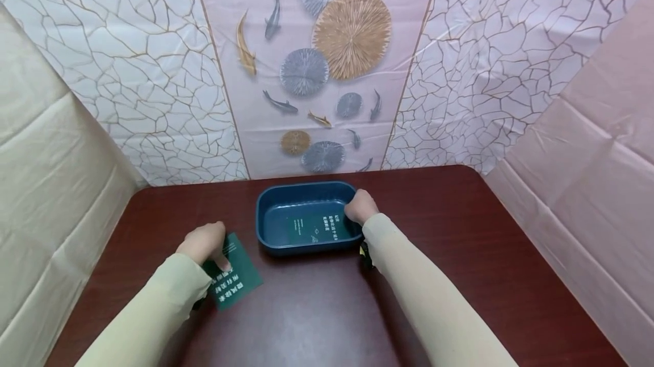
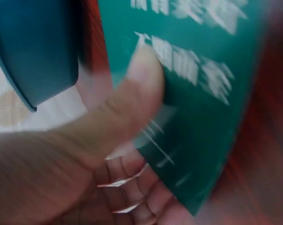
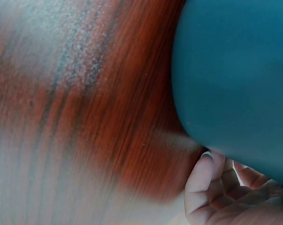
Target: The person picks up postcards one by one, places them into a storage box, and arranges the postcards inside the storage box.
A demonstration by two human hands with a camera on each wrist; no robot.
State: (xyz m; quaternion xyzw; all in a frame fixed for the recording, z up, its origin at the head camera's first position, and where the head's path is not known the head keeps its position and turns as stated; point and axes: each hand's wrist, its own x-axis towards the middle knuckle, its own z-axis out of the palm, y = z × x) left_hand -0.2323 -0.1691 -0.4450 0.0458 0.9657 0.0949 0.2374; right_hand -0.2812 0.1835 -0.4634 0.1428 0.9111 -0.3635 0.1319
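My left hand point(image 1: 203, 242) pinches a dark green card point(image 1: 245, 279) printed with white characters, left of the dish. In the left wrist view the thumb point(image 2: 148, 75) lies on the printed face and the other fingers point(image 2: 132, 173) are curled behind it; the card point(image 2: 188, 112) is blurred there. A blue rectangular dish point(image 1: 306, 251) stands toward the back of the table, with another green card point(image 1: 306, 229) lying inside. My right hand point(image 1: 361, 207) grips the dish's right end. Its curled fingers point(image 3: 200, 187) meet the outer wall of the dish point(image 3: 235, 84) in the right wrist view.
The dark reddish wooden table point(image 1: 317, 316) has a glossy top. Behind it hangs a patterned cloth point(image 1: 317, 122) with fish and round motifs. Pale cloth panels stand along the left point(image 1: 51, 196) and right point(image 1: 587, 185) sides.
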